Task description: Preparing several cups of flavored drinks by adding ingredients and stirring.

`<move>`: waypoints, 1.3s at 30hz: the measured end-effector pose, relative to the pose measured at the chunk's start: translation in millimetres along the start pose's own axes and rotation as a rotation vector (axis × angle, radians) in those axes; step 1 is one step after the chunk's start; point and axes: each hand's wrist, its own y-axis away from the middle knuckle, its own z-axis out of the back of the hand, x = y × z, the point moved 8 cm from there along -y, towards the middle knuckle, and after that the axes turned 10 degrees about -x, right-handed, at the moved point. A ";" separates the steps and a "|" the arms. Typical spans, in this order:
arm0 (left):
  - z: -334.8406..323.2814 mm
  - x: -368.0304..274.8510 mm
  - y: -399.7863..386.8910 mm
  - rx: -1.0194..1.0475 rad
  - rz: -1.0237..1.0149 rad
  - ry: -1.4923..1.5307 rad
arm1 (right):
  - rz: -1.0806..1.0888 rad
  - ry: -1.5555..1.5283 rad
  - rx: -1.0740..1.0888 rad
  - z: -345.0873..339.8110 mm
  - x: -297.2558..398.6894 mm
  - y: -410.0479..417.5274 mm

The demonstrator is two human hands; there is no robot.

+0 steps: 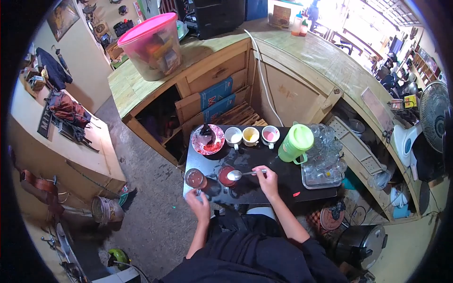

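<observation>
In my right hand (268, 183) is a metal spoon (244, 174), its bowl over the rim of a glass mug of red drink (225, 178). My left hand (199, 205) is at the handle of another glass mug (195, 178), which holds a reddish-brown drink; whether the fingers grip it firmly is hard to see. Behind the mugs lies a pink patterned plate (216, 148) with red pieces and a dark object on it. Beside it stand three white cups, one with white contents (233, 136), one with yellow (251, 136) and one with pink (270, 136).
A lidded green pitcher (295, 143) stands right of the cups, next to a metal tray (320, 184) crowded with upturned glassware. All rest on a low black table (279, 191). A wooden counter (155, 95) curves around behind, bearing a pink-lidded plastic tub (152, 49).
</observation>
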 end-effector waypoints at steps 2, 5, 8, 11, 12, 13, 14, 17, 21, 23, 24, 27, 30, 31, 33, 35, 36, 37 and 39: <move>-36.5 -2.4 17.7 0.352 0.114 0.189 | 0.147 0.098 0.072 -21.5 16.4 2.0; -81.9 11.3 55.2 0.591 0.279 0.283 | 0.513 0.282 0.358 -71.3 32.3 12.0; -94.0 6.5 50.8 0.692 0.196 0.185 | 0.672 0.432 0.446 -93.6 34.4 12.4; -110.5 26.3 53.3 0.741 0.232 0.409 | 0.771 0.564 0.409 -112.3 33.8 13.0; -115.9 23.1 55.5 0.813 0.289 0.403 | 0.767 0.681 0.417 -113.6 24.2 12.2; -116.6 17.7 52.1 0.815 0.289 0.403 | 0.763 0.799 0.424 -114.6 14.8 10.9; -120.4 17.8 58.1 0.909 0.446 0.444 | 0.761 0.801 0.423 -116.2 10.5 10.2; -120.0 7.9 66.7 0.992 0.607 0.524 | 0.664 0.744 0.571 -127.8 1.0 9.9; -123.7 23.3 76.3 1.062 0.718 0.475 | 0.722 0.692 0.477 -123.5 14.5 5.6; -121.4 18.7 77.3 1.001 0.726 0.559 | 0.752 0.748 0.444 -118.0 16.4 10.2; -123.4 19.0 79.2 1.026 0.748 0.595 | 0.785 0.813 0.456 -116.4 14.5 14.0; -121.3 17.8 84.4 1.033 0.885 0.626 | 0.822 0.856 0.497 -112.4 15.5 27.7; -116.0 21.6 84.4 0.972 0.963 0.633 | 0.809 0.724 0.524 -119.2 17.4 34.6; -113.3 22.5 82.6 0.967 0.969 0.638 | 0.788 0.618 0.521 -121.1 19.4 34.8; -106.6 26.5 79.7 0.961 0.982 0.641 | 0.725 0.602 0.479 -125.9 21.6 26.2; -99.3 32.4 76.1 0.926 0.976 0.632 | 0.661 0.586 0.442 -127.1 23.1 21.5; -96.0 34.9 70.9 0.851 0.946 0.574 | 0.720 0.656 0.417 -128.7 23.5 23.0; -94.2 34.4 69.8 0.849 0.952 0.573 | 0.780 0.725 0.391 -130.4 23.8 25.6; -86.6 39.7 66.5 0.825 0.963 0.506 | 0.761 0.687 0.451 -136.3 22.4 35.2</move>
